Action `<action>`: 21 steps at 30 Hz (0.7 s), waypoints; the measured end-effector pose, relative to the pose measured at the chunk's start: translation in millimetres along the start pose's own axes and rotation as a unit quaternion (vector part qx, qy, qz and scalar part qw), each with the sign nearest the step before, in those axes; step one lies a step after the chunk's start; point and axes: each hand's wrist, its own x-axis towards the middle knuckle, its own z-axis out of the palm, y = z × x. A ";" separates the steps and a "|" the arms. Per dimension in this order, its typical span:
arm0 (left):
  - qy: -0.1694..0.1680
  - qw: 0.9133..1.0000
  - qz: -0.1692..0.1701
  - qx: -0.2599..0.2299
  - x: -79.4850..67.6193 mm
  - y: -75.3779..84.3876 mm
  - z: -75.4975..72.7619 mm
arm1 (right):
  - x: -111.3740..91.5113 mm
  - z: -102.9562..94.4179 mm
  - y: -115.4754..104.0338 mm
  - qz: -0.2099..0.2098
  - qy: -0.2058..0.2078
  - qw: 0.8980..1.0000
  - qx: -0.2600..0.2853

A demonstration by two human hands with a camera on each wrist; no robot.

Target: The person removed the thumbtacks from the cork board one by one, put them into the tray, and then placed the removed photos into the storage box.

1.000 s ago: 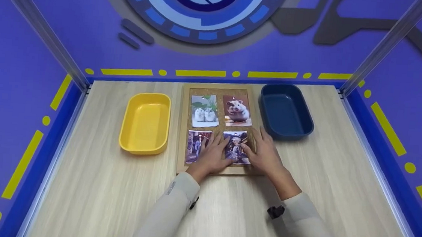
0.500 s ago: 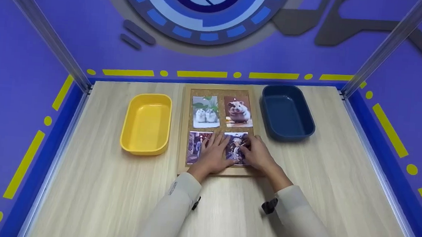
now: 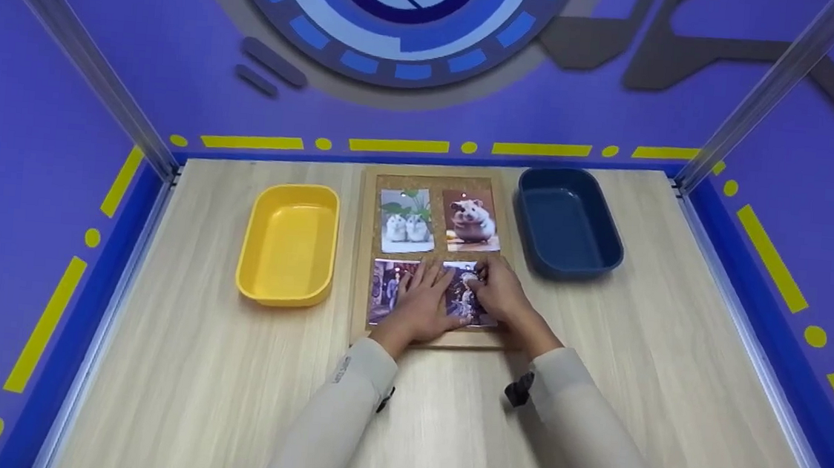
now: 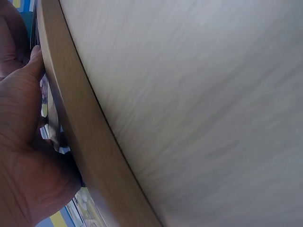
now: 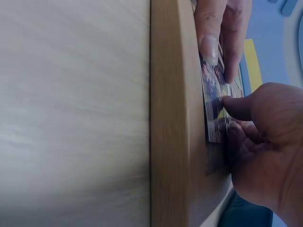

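A wood-framed corkboard (image 3: 362, 282) lies on the table and carries several photos. My left hand (image 3: 419, 305) is spread flat at the bottom, over part of the lower-left photo (image 3: 385, 291), with its thumb reaching along the lower-right photo's bottom edge. At the upper right of that lower-right photo (image 3: 458, 297), my right hand (image 3: 502, 291) has bent fingers and pinches at the photo's edge. In the right wrist view, the right thumb (image 5: 239, 106) touches the photo's face while the other fingers curl beside it. The right fingertips are partly hidden in the head view.
Two hamster photos, one with paired white hamsters (image 3: 407, 222) and one with a single hamster (image 3: 471, 222), fill the board's upper half. A yellow tray (image 3: 283, 294) stands to the left, a dark blue tray (image 3: 570, 270) to the right. Blue-purple walls (image 3: 141, 56) enclose the table.
My right hand has shifted left and slightly up along the lower-right photo's edge, its fingers going from stretched over the frame to bent at the photo. The left hand stays put.
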 end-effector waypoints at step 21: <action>0.014 1.000 0.006 -0.007 -2.3 1.6 0.1 | 7.2 4.5 -4.6 0.039 0.009 0.999 -0.001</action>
